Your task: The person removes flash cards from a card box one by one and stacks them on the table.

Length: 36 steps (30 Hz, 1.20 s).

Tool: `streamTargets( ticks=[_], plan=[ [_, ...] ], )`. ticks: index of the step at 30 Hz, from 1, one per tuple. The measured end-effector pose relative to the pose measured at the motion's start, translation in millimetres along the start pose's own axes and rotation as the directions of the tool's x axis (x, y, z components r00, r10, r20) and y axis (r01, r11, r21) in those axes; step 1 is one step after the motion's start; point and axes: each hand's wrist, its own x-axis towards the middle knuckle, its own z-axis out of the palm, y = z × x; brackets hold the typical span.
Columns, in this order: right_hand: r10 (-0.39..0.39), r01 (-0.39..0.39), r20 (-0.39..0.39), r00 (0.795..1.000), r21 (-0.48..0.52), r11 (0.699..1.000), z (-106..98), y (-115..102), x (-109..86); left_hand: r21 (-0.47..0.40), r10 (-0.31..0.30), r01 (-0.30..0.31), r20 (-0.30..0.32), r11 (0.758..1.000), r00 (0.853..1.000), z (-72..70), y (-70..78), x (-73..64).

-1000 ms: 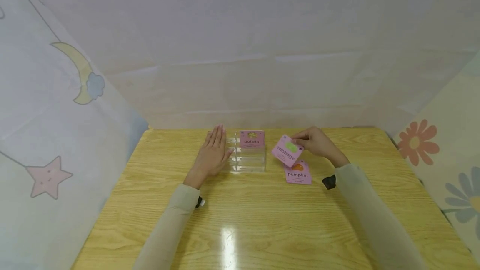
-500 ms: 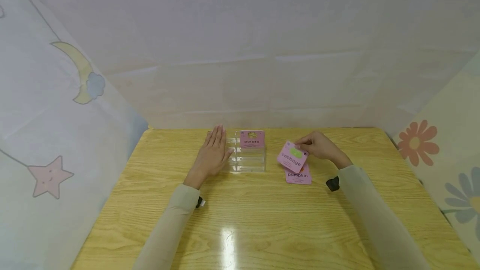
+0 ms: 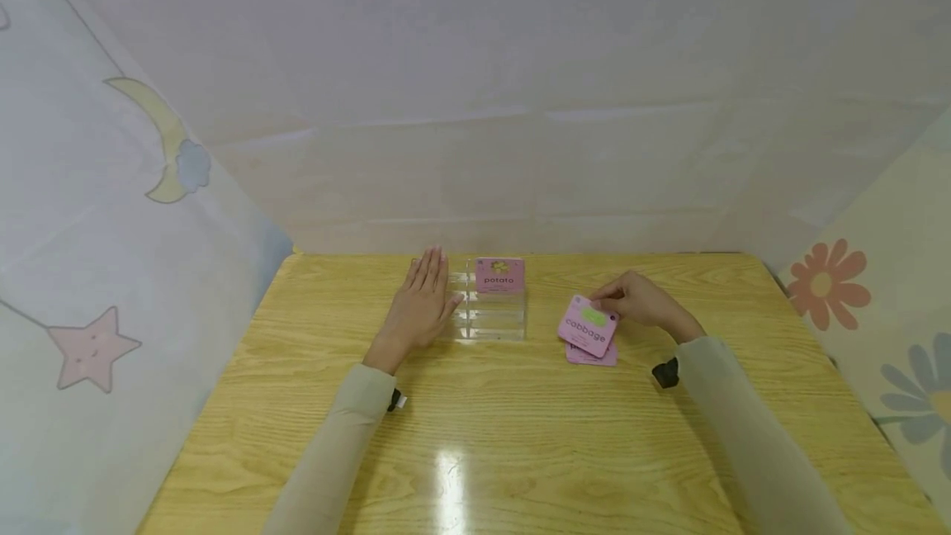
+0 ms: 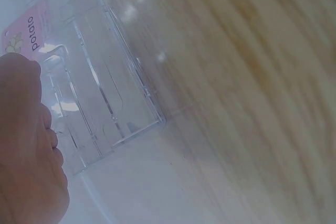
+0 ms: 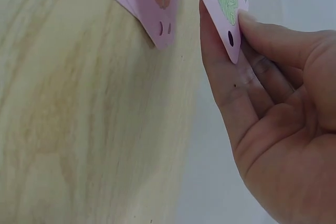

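Between thumb and fingers, my right hand pinches a pink cabbage card by its upper right part. Beneath it on the table lies a pink pumpkin card, mostly covered in the head view. In the right wrist view the pumpkin card appears below and apart from the held cabbage card, with another card edge under it. My left hand rests with straight fingers over the left part of a clear tiered rack. A pink potato card stands in the rack's top right slot.
The wooden table extends toward me, with its back edge close behind the rack. A pale cloth backdrop rises behind, and printed side panels flank the table.
My right hand has moved right and toward me with the cabbage card, which now hides most of the pumpkin card. The left hand and rack have stayed put.
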Motion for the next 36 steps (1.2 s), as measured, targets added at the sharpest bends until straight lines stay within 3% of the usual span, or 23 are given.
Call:
streamTargets(
  ticks=[15,36],
  plan=[
    [0.018,-0.018,0.031,0.999,0.007,1.000,11,13,-1.0,0.007,0.002,-0.002,0.007,1.000,1.000,0.0,-1.0,1.0],
    [0.015,-0.016,0.046,0.999,0.023,1.000,19,12,-0.5,0.024,0.006,-0.006,-0.003,1.000,1.000,1.2,-0.8,2.0]
  ],
)
